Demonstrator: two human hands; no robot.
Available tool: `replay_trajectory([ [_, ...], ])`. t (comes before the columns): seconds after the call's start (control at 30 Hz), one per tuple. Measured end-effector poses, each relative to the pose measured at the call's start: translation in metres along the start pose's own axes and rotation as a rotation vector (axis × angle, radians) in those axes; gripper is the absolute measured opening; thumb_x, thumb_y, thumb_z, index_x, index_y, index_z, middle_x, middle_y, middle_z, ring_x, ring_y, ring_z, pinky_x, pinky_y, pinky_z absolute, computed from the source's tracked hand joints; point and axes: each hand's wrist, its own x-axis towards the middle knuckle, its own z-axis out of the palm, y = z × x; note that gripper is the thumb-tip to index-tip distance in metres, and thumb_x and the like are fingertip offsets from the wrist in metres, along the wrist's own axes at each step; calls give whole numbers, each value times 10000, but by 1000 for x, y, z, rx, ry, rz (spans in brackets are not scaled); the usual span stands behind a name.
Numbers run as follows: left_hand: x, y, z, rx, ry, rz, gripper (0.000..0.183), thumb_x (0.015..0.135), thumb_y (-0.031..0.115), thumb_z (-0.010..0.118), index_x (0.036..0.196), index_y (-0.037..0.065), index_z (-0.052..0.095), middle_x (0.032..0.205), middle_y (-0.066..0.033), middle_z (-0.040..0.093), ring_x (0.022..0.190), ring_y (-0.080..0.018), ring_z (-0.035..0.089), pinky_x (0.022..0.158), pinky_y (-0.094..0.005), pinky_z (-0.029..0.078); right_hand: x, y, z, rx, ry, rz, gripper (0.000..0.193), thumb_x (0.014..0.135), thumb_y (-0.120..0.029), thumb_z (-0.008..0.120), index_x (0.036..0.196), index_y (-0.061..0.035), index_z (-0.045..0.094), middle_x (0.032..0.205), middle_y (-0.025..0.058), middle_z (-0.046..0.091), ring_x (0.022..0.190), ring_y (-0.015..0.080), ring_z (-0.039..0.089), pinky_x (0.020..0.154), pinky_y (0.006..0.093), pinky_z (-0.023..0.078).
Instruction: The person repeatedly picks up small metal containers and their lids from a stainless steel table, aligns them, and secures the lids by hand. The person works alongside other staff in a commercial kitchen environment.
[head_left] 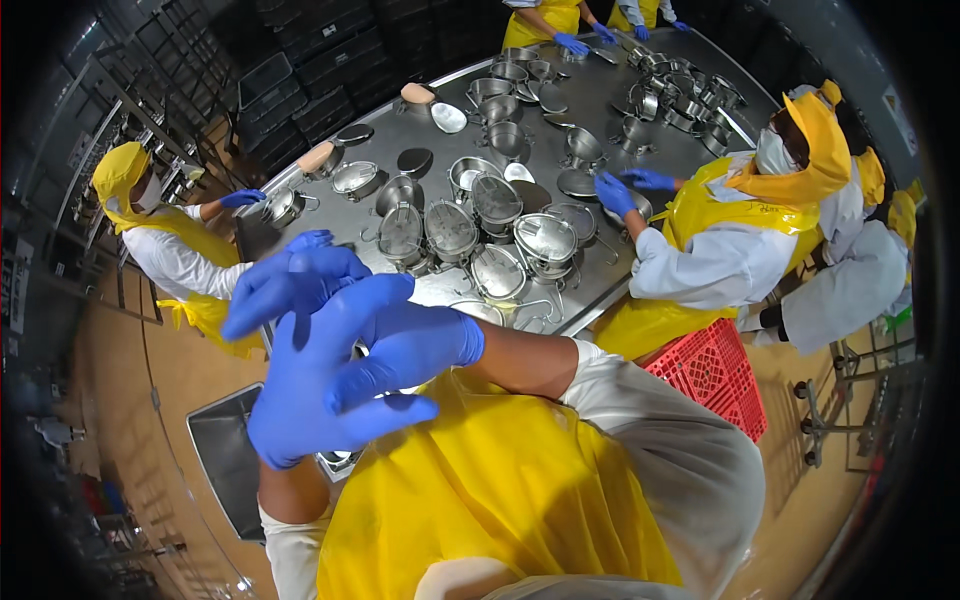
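Both of my hands wear blue gloves and overlap close in front of my yellow apron [490, 480]. My left hand [305, 385] has its fingers spread and lies against the other hand. My right hand [425, 345] reaches across from the right, fingers stretched out to the left and partly covered by the left hand. I see nothing held in either. Just beyond them, on the steel table [370, 215], stand several metal pots with lids and wire handles, including a lidded pot [450, 230] and another lidded pot [546, 240].
A co-worker [170, 235] stands at the left and another co-worker [720, 230] at the right, both gloved. Other gloved hands [572, 44] work at the far edge. Metal pots [680, 90] crowd the far right. A grey bin [228, 460] and red crate [712, 380] flank me.
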Motion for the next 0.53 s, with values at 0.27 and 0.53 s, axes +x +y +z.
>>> replay_trajectory([
  [0.27, 4, -17, 51, -118, 478, -78, 1020, 695, 456, 844, 1553, 72, 450, 1589, -226, 300, 1349, -354, 450, 1043, -481, 459, 12, 21, 27, 193, 508, -15, 1016, 896, -672, 659, 1627, -50, 323, 1618, 205, 335, 1552, 341, 261, 1252, 480, 193],
  [0.53, -5, -10, 37, -475, 579, -302, 864, 1021, 677, 450, 1544, -10, 458, 1627, -192, 395, 1545, -320, 336, 1269, -458, 244, -15, 9, -36, -31, -281, 707, 436, 949, -453, 757, 1107, -48, 723, 1158, 145, 667, 1139, 266, 631, 938, 399, 505],
])
